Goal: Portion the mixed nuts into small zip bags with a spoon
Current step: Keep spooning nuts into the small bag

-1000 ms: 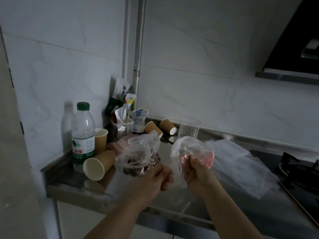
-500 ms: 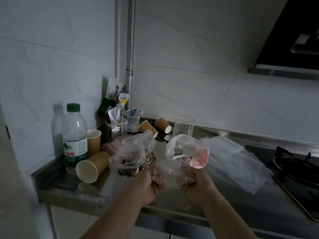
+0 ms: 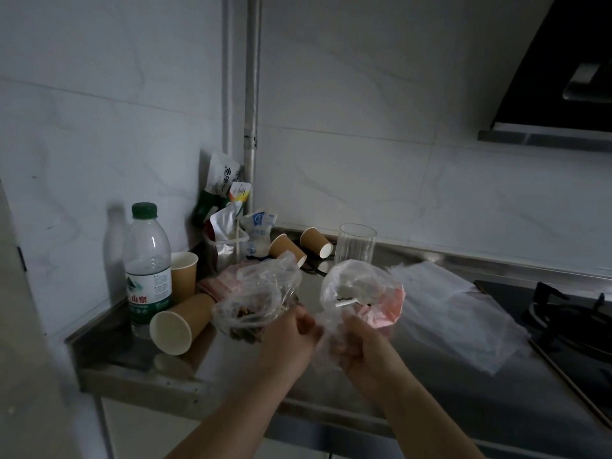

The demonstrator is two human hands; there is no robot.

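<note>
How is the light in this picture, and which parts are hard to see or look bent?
Head view: dim overall, the stove and range hood nearly black; the water bottle throws a soft shadow on the left wall; the wide lens tilts that wall and the pipe; the nuts in the bag gripped by the left hand are murky.

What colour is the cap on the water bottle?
Dark green; the cap tops the water bottle, seen in the head view.

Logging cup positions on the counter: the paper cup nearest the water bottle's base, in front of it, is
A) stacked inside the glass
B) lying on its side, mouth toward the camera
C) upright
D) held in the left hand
B: the paper cup lies tipped beside the water bottle, its open mouth facing the camera.
</note>
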